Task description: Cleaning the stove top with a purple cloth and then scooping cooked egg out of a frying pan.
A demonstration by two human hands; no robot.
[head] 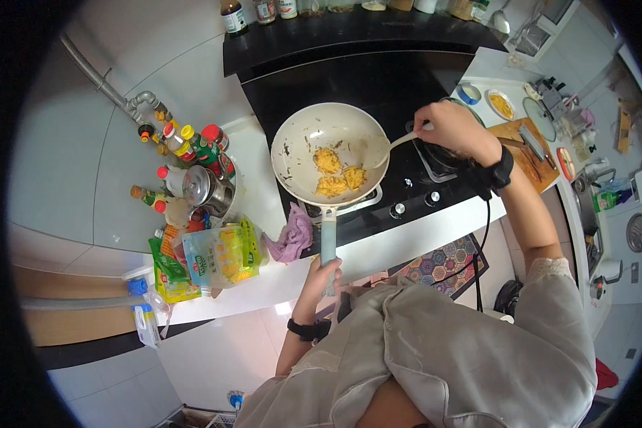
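Observation:
My left hand [321, 275] grips the pale blue handle of a cream-coloured wok [305, 131] that sits over the left burner of a black gas hob. Inside the wok lie clumps of cooked yellow egg [331, 185], with small dark bits scattered on its wall. My right hand [449, 128] is closed around the handle of a light-coloured spatula [401, 140], whose head rests inside the wok's right side, beside the egg. A purple cloth [293, 234] lies left of the wok handle.
Bottles, a steel pot [216, 198] and food bags [222, 257] crowd the left counter. To the right are a wooden cutting board [545, 174] with a cleaver [534, 142], a plate of yellow food [501, 104] and a blue bowl [469, 93]. Jars line the black ledge [353, 27] behind.

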